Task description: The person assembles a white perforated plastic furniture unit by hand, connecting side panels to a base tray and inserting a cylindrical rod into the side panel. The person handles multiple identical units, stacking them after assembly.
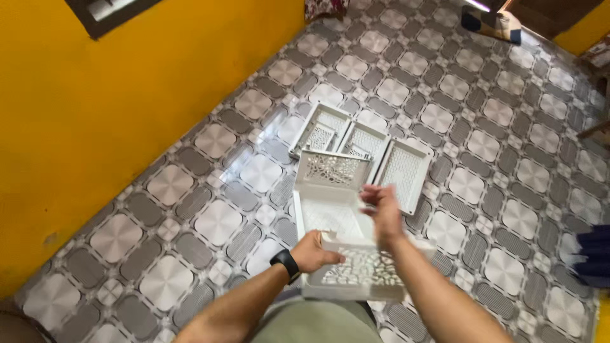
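Observation:
A white plastic folding crate (330, 213) with lattice-pattern panels lies on the tiled floor in front of me, its far panel standing up and its near panel (362, 273) tilted toward me. My left hand (314, 252), with a black watch on the wrist, grips the near panel's left edge. Blurred, my right hand (383, 213) hovers above the crate's right side with fingers loosely curled, and nothing shows in it.
Three more flat white lattice panels or trays (359, 143) lie side by side just beyond the crate. A yellow wall (127, 108) runs along the left. A dark blue cloth (594, 254) is at the right edge, a bundle (492, 22) far back.

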